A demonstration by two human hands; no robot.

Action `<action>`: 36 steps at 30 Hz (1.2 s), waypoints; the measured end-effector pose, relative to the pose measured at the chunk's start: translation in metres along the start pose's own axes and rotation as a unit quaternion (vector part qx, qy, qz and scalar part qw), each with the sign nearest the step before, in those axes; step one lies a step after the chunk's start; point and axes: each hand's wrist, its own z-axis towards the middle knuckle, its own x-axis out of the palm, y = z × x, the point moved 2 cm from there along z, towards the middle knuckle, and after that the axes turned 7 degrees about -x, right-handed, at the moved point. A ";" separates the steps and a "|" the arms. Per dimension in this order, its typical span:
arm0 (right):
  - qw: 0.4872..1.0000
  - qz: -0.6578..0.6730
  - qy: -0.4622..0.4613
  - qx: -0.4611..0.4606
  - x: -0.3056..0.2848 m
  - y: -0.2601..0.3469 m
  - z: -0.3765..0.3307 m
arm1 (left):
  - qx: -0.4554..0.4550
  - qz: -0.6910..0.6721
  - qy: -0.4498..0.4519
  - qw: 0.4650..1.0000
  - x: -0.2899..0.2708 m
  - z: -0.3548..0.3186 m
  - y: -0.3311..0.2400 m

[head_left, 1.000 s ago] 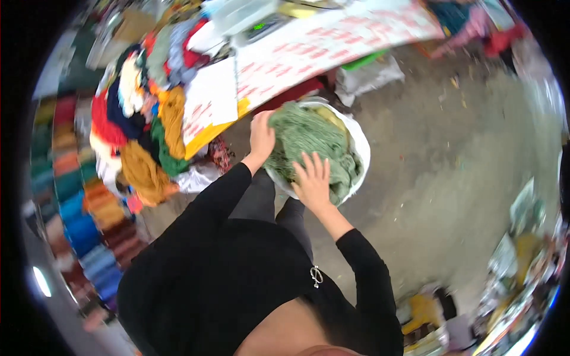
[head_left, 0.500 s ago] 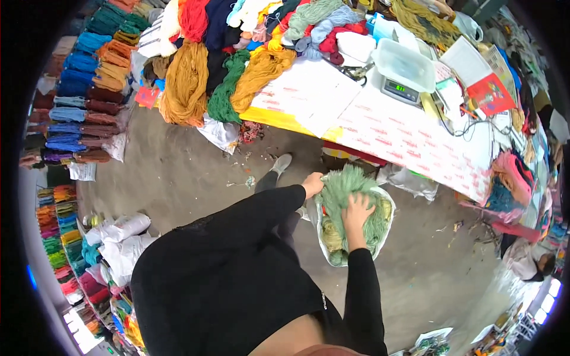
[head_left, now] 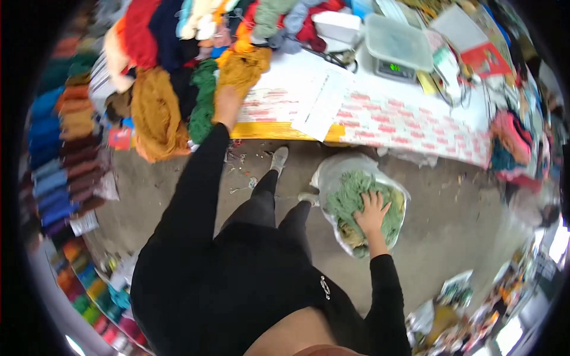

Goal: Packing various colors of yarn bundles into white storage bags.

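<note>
At the table's front edge my left hand (head_left: 227, 108) touches the lower end of a mustard yarn hank (head_left: 244, 68). Its fingers are smeared by motion and blend into the yarn, so their grip cannot be made out. A dark green hank (head_left: 203, 98) hangs just beside that hand. My right hand (head_left: 372, 212) lies with spread fingers on a heap of pale green yarn (head_left: 347, 193). That heap fills the mouth of a white sack (head_left: 332, 168) on the floor, with some yellowish yarn (head_left: 351, 236) at its near side.
On the table (head_left: 392, 121) lie a paper sheet (head_left: 321, 101), a scale (head_left: 395, 70) with a clear plastic tub (head_left: 399, 41) on it, and a red booklet (head_left: 485, 61). A larger mustard hank (head_left: 155, 107) hangs at the left. Stacks of coloured yarn (head_left: 50, 169) line the left side.
My left hand has left the sack's rim and reached up and left to the mustard hank. My right hand stays on the green yarn, which sits lower and flatter in the sack.
</note>
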 end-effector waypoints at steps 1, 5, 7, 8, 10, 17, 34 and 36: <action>0.999 0.000 -0.018 0.049 -0.006 -0.004 -0.015 | -0.111 0.043 -0.013 0.993 0.012 0.017 -0.008; 0.990 0.092 -0.100 0.041 -0.023 0.041 -0.005 | -0.232 0.084 -0.078 0.966 -0.153 0.147 0.115; 0.988 0.091 -0.092 0.080 -0.009 0.049 -0.013 | -0.293 0.076 0.003 0.953 -0.115 0.157 0.126; 0.987 0.092 -0.092 0.093 0.001 0.053 -0.020 | -0.328 0.094 0.067 0.938 -0.082 0.150 0.122; 0.984 0.119 -0.093 0.100 0.007 0.067 -0.025 | -0.381 0.355 0.021 0.853 -0.036 0.124 0.071; 0.964 0.253 -0.052 0.056 -0.006 0.146 0.005 | -0.257 0.274 -0.017 0.927 -0.119 0.161 0.083; 0.727 0.681 -0.069 -0.047 -0.056 0.295 0.051 | -0.012 0.047 0.436 0.898 -0.102 -0.211 -0.177; 0.545 0.810 -0.050 0.210 -0.054 0.279 0.033 | 0.010 0.084 0.598 0.797 -0.065 -0.268 -0.183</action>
